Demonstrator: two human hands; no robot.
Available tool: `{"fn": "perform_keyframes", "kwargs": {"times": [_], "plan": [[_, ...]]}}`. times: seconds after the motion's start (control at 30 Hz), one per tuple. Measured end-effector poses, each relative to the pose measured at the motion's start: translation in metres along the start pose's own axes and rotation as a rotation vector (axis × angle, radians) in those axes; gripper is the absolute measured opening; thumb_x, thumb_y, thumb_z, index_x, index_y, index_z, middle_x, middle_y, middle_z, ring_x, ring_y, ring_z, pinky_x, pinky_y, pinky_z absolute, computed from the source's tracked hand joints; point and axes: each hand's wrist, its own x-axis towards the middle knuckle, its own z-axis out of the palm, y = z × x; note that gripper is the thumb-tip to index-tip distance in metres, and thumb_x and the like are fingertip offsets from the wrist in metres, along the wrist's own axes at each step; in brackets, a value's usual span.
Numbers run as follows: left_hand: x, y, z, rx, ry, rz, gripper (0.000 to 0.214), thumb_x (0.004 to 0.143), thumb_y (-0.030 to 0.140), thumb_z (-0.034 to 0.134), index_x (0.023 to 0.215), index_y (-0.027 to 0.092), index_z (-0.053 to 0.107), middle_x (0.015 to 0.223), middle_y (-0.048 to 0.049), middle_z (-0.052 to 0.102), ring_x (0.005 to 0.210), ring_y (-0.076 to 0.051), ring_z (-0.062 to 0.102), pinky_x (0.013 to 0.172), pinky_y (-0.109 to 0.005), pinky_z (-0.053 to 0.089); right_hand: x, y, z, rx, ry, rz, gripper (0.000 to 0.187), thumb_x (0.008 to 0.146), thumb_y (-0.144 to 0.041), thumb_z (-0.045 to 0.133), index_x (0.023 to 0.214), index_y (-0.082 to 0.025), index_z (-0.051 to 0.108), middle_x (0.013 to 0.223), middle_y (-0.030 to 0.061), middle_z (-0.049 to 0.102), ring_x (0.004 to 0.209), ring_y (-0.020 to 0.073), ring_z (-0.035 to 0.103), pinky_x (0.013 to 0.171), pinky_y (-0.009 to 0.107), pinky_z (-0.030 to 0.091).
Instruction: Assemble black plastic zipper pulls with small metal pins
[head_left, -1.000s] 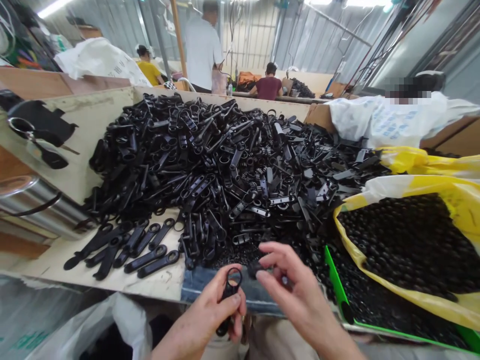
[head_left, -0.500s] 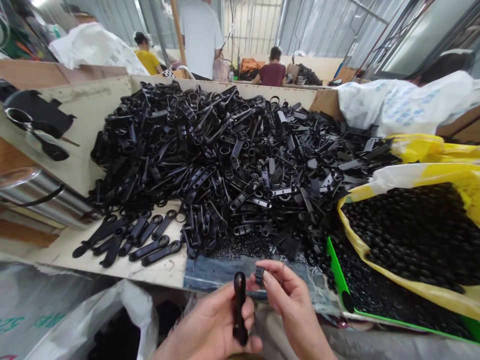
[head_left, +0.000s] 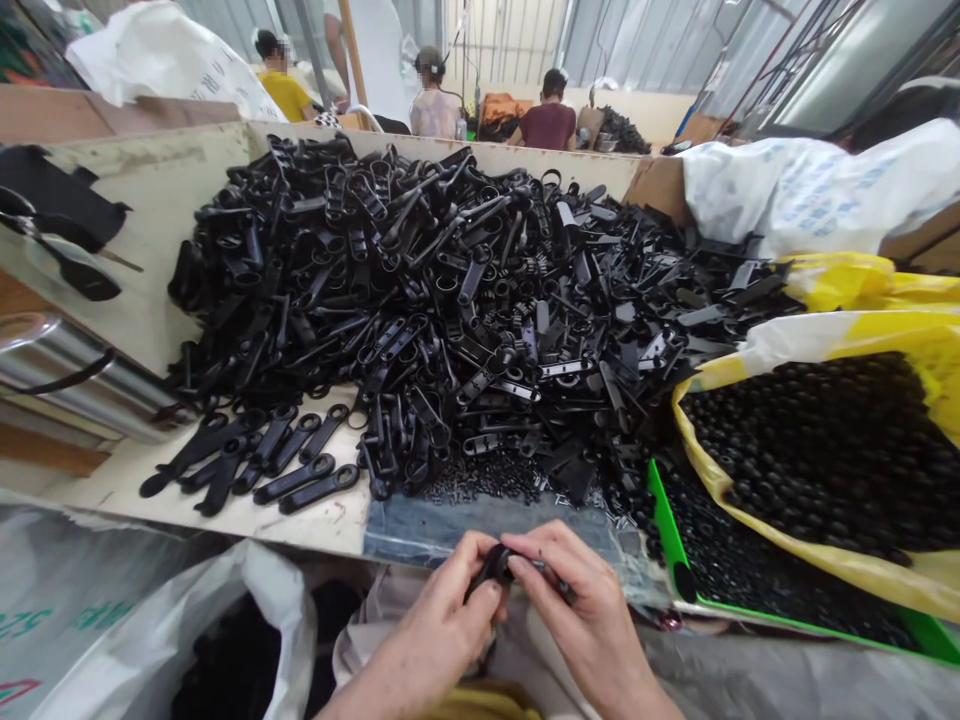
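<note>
My left hand [head_left: 442,625] is closed around a black plastic strap piece [head_left: 489,566], of which only the ring end shows between my fingers. My right hand [head_left: 581,610] pinches a small black part against that ring end; the small part is mostly hidden by my fingertips. Both hands meet just below the table's near edge. A large heap of the same black strap pieces [head_left: 450,300] covers the table [head_left: 150,230] in front of me. Several strap pieces [head_left: 300,480] lie in a loose row at the heap's near left.
A yellow bag [head_left: 862,350] full of small black parts sits at right, a green tray [head_left: 667,540] beside it. A white bag [head_left: 247,620] opens at lower left. A steel cylinder [head_left: 67,370] lies at left. People work at the back.
My hands have come together: the small part in my right hand now meets the ring end of the strap piece, which tipped from upright. The view shifted down.
</note>
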Motion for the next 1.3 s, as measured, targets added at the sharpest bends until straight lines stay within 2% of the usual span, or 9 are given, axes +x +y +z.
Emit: {"fn": "perform_keyframes", "kwargs": {"times": [0.2, 0.37, 0.47, 0.57, 0.67, 0.8, 0.97, 1.13, 1.3], "plan": [[-0.006, 0.003, 0.002, -0.148, -0.023, -0.170, 0.041, 0.084, 0.038, 0.056, 0.119, 0.017, 0.051, 0.079, 0.0044, 0.052, 0.053, -0.007, 0.034, 0.052, -0.026, 0.021, -0.003, 0.004, -0.001, -0.114, -0.046, -0.134, 0.031, 0.100, -0.009, 0.057, 0.123, -0.023, 0.073, 0.093, 0.0037, 0.067, 0.080, 0.0149, 0.067, 0.068, 0.021, 0.054], [-0.008, 0.002, -0.001, -0.151, -0.022, -0.184, 0.040, 0.085, 0.038, 0.057, 0.120, 0.017, 0.057, 0.082, 0.0031, 0.055, 0.055, -0.008, 0.035, 0.054, -0.026, 0.024, -0.006, 0.003, -0.007, -0.191, -0.107, -0.159, 0.030, 0.102, -0.009, 0.054, 0.123, -0.021, 0.071, 0.092, 0.0048, 0.066, 0.077, 0.0151, 0.067, 0.065, 0.022, 0.055], [-0.006, -0.004, -0.002, 0.002, -0.002, -0.063, 0.032, 0.090, 0.037, 0.060, 0.118, 0.020, 0.064, 0.092, -0.0001, 0.062, 0.073, -0.013, 0.050, 0.066, -0.026, 0.038, -0.006, 0.001, -0.009, -0.224, -0.122, -0.178, 0.029, 0.102, -0.009, 0.053, 0.122, -0.020, 0.071, 0.092, 0.0056, 0.067, 0.076, 0.0152, 0.068, 0.065, 0.022, 0.056], [-0.003, -0.012, 0.000, 0.175, 0.053, 0.067, 0.023, 0.093, 0.036, 0.061, 0.109, 0.021, 0.070, 0.099, -0.0018, 0.068, 0.092, -0.019, 0.057, 0.081, -0.029, 0.043, -0.007, -0.004, -0.010, -0.256, -0.125, -0.199, 0.029, 0.102, -0.009, 0.052, 0.122, -0.019, 0.071, 0.092, 0.0063, 0.067, 0.074, 0.0150, 0.070, 0.064, 0.020, 0.057], [-0.004, -0.016, 0.004, 0.196, 0.074, 0.045, 0.022, 0.096, 0.037, 0.059, 0.107, 0.022, 0.071, 0.092, -0.0007, 0.069, 0.084, -0.019, 0.056, 0.078, -0.030, 0.044, -0.012, -0.009, -0.012, -0.275, -0.106, -0.200, 0.032, 0.100, -0.007, 0.053, 0.124, -0.021, 0.070, 0.092, 0.0063, 0.069, 0.075, 0.0150, 0.072, 0.066, 0.019, 0.058], [-0.009, -0.018, 0.008, 0.163, 0.076, 0.047, 0.023, 0.097, 0.041, 0.059, 0.110, 0.025, 0.071, 0.096, 0.0007, 0.069, 0.079, -0.017, 0.052, 0.076, -0.028, 0.043, -0.023, -0.006, -0.010, -0.233, -0.056, -0.176, 0.040, 0.098, -0.007, 0.057, 0.132, -0.026, 0.068, 0.094, 0.0054, 0.071, 0.080, 0.0164, 0.072, 0.068, 0.021, 0.059], [-0.012, -0.018, 0.015, 0.121, 0.085, 0.031, 0.034, 0.098, 0.053, 0.055, 0.106, 0.023, 0.068, 0.080, 0.0019, 0.061, 0.070, -0.016, 0.048, 0.067, -0.028, 0.040, -0.039, 0.003, 0.002, -0.131, 0.044, -0.125, 0.048, 0.098, -0.006, 0.058, 0.139, -0.029, 0.065, 0.093, 0.0051, 0.070, 0.079, 0.0172, 0.070, 0.069, 0.024, 0.058], [-0.018, -0.007, 0.009, 0.268, 0.030, 0.106, 0.037, 0.102, 0.053, 0.048, 0.120, 0.029, 0.069, 0.110, -0.0028, 0.074, 0.101, -0.023, 0.062, 0.090, -0.031, 0.044, -0.040, -0.005, -0.002, -0.083, 0.038, -0.038, 0.046, 0.097, -0.009, 0.064, 0.135, -0.033, 0.069, 0.090, 0.0022, 0.074, 0.072, 0.0158, 0.068, 0.065, 0.023, 0.056], [-0.029, -0.011, 0.001, 0.403, -0.019, -0.054, 0.059, 0.100, 0.061, 0.046, 0.149, 0.029, 0.053, 0.144, -0.0097, 0.063, 0.128, -0.032, 0.054, 0.109, -0.042, 0.037, -0.038, -0.014, -0.011, 0.013, -0.055, 0.008, 0.039, 0.099, -0.015, 0.064, 0.132, -0.034, 0.072, 0.080, 0.0003, 0.073, 0.066, 0.0159, 0.066, 0.061, 0.024, 0.053]]}}
